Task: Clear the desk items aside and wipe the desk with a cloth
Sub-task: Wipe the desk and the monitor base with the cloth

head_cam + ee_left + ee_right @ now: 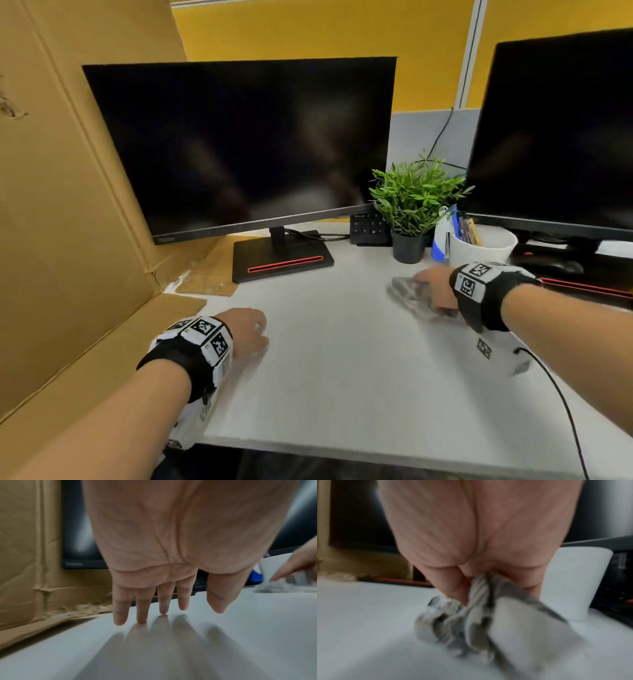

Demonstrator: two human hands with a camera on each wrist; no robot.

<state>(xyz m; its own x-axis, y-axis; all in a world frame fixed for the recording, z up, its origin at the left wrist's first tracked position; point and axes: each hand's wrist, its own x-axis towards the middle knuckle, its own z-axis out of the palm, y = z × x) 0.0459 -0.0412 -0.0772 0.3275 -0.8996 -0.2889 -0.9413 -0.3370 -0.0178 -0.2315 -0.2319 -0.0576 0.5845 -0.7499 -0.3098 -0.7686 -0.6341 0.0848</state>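
Note:
A crumpled grey cloth lies on the white desk at the right, in front of a white cup. My right hand grips the cloth, bunched between thumb and fingers, and holds it down on the desk; it is blurred in the right wrist view. My left hand is at the left with straight, spread fingers. Its fingertips touch the bare desk and it holds nothing.
A dark monitor on a black stand is at the back, with a second monitor to the right. A potted plant, keyboard and the cup stand between them. Cardboard walls the left. A black cable crosses the front right.

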